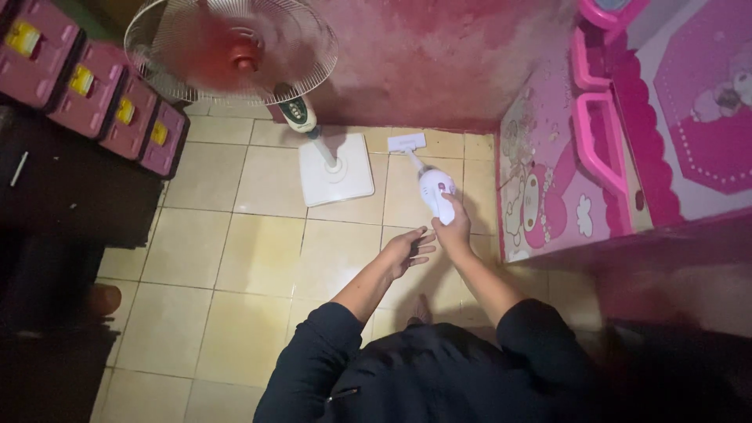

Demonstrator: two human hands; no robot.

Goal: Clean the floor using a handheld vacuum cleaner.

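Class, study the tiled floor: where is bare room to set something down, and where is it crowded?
Bare tiles lie between the dark furniture and the left hand. It is crowded ahead: fan base, handheld vacuum in the right hand, pink cabinet.

The right hand [454, 229] grips the handle of a white vacuum [435, 188], nozzle [407, 142] on the tiled floor [258, 258] at 12 o'clock. The left hand [409, 249] is open, fingers spread, just beside the right at 9 o'clock. A white fan [235, 51] stands at 11 o'clock, its base [337, 172] near the nozzle. A pink cabinet [548, 180] is at 2 o'clock, pink drawers [102, 86] at 10 o'clock.
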